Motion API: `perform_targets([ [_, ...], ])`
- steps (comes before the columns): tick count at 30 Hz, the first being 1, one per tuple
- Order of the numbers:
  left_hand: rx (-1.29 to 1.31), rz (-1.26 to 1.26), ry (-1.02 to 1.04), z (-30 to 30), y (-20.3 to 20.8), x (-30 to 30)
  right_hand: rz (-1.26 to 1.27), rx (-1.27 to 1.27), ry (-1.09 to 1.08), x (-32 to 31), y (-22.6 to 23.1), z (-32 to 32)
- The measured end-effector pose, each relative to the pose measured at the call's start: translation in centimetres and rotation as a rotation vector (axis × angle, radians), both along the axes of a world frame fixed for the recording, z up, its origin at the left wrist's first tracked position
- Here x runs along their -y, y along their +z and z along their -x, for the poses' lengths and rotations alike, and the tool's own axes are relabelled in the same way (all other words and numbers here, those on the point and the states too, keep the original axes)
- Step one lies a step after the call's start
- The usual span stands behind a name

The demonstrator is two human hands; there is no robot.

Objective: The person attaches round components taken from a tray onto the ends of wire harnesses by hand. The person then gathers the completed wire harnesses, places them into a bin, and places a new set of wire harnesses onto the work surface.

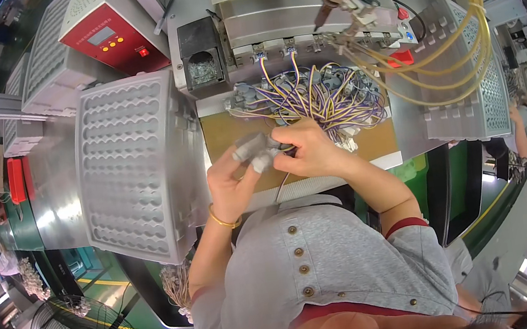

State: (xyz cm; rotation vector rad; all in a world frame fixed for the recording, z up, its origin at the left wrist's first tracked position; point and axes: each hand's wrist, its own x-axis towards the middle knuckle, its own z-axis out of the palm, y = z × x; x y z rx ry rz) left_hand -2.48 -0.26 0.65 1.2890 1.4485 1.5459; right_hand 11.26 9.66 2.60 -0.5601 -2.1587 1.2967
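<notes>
My left hand (pixel 237 173) and my right hand (pixel 309 149) meet over the front of the brown work board (pixel 223 133). White covers sit on the left fingertips, and these pinch a small part that they mostly hide. My right thumb and forefinger are closed on thin wires (pixel 286 149) beside it. Just beyond lies a heap of small grey parts with yellow, white and purple wires (pixel 318 98). Two small connectors, a left one (pixel 260 57) and a right one (pixel 291 51), sit in the metal fixture (pixel 243 56), their wires running down to the heap.
Left of the board stands a stack of grey moulded trays (pixel 126 168), with a red-fronted control box (pixel 119 37) behind. A black box (pixel 202 57) adjoins the fixture. Yellow tubes (pixel 480 26) loop from the machine head (pixel 329 5) at upper right, near more trays (pixel 492 97).
</notes>
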Motion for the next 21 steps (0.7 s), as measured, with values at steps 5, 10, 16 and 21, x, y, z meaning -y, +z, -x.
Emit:
perform_targets([
  [5,0.369,0.131,0.003,0.0,0.1,-0.2,-0.008,0.065,0.033,-0.1,0.3,0.0],
  [10,0.729,0.187,-0.004,-0.2,0.6,-0.6,0.331,0.005,0.039,0.0,0.1,-0.2],
  [16,0.887,0.161,-0.189,-2.7,-0.4,-2.0,0.574,0.040,-0.180,-2.2,-1.4,-2.2],
  [21,-0.426,0.075,-0.160,-4.8,-3.3,-1.3,0.665,-0.474,-0.841,-6.4,-2.2,-3.8],
])
